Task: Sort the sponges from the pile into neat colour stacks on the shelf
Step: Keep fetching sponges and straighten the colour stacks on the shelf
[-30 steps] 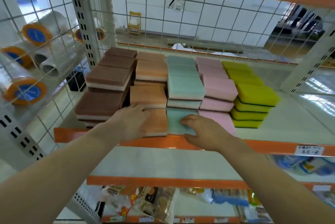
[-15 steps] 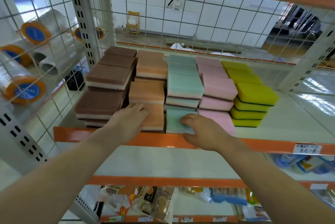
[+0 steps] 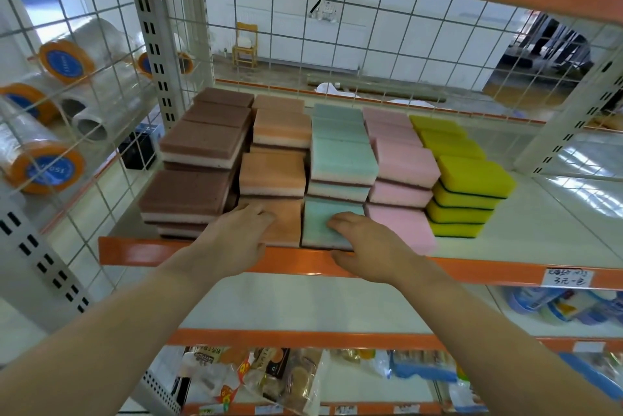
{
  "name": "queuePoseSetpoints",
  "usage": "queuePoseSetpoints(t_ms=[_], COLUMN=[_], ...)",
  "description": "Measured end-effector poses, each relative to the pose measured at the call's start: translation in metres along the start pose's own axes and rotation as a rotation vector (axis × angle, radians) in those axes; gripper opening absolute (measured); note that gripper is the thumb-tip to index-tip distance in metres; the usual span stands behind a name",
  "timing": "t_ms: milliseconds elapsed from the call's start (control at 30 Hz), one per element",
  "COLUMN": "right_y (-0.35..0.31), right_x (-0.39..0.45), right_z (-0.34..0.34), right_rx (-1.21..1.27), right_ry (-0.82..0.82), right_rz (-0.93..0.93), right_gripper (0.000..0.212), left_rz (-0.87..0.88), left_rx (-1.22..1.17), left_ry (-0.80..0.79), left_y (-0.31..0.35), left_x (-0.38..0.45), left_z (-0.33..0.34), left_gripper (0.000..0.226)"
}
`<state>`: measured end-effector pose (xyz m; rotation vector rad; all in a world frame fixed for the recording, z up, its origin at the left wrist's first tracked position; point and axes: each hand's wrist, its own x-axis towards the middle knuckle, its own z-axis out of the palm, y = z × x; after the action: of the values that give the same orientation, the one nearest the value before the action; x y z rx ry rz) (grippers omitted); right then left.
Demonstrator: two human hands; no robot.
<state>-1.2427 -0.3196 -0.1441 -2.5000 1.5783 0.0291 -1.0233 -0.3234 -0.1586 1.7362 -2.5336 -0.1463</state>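
Observation:
Five colour rows of sponges stand on the shelf [image 3: 526,227]: brown sponges [image 3: 188,195] at left, then orange sponges [image 3: 273,171], mint green sponges [image 3: 342,159], pink sponges [image 3: 404,163] and yellow sponges [image 3: 472,176]. My left hand [image 3: 236,237] rests flat on the front orange sponge [image 3: 286,223] at the shelf's front edge. My right hand [image 3: 367,247] lies on the front mint green sponge [image 3: 320,223], fingers bent over its near right corner. A single front pink sponge [image 3: 401,228] lies right of it.
An orange shelf lip [image 3: 135,250] runs along the front. A wire grid [image 3: 337,28] backs the shelf and a wire side panel [image 3: 77,112] holds rolls of clear film [image 3: 40,163] on the left. A price tag [image 3: 568,278] hangs at right. Packaged goods [image 3: 256,378] fill the lower shelves.
Both hands stay on the front orange and mint green sponges, which have shifted slightly back from the shelf's front lip. The view has hardly changed.

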Motion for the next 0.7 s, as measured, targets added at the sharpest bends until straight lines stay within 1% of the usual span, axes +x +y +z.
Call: queuePoseSetpoints(t_ms=[200,333,500,633,700], right_y=[-0.001,0.001,0.012,0.031,0.044], right_x=[-0.001,-0.003,-0.014,-0.032,-0.042], right_z=[0.000,-0.003,-0.004,-0.007,-0.009], right_rx=[0.017,0.023,0.020,0.039,0.031], right_ry=[0.004,0.033,0.071,0.088,0.100], right_rz=[0.003,0.009,0.031,0.079,0.110], right_gripper=[0.058,0.056,0.057,0.056,0.055], left_rz=[-0.014,-0.005,0.042,0.116,0.159], left_rx=[-0.066,-0.097,-0.091,-0.112,-0.099], left_ry=[0.026,0.042,0.051,0.014,0.023], left_y=[0.002,0.007,0.022,0.049,0.065], left_x=[-0.001,0.000,0.006,0.018,0.024], left_z=[0.000,-0.003,-0.004,-0.005,-0.003], left_gripper=[0.041,0.047,0.048,0.051,0.051])
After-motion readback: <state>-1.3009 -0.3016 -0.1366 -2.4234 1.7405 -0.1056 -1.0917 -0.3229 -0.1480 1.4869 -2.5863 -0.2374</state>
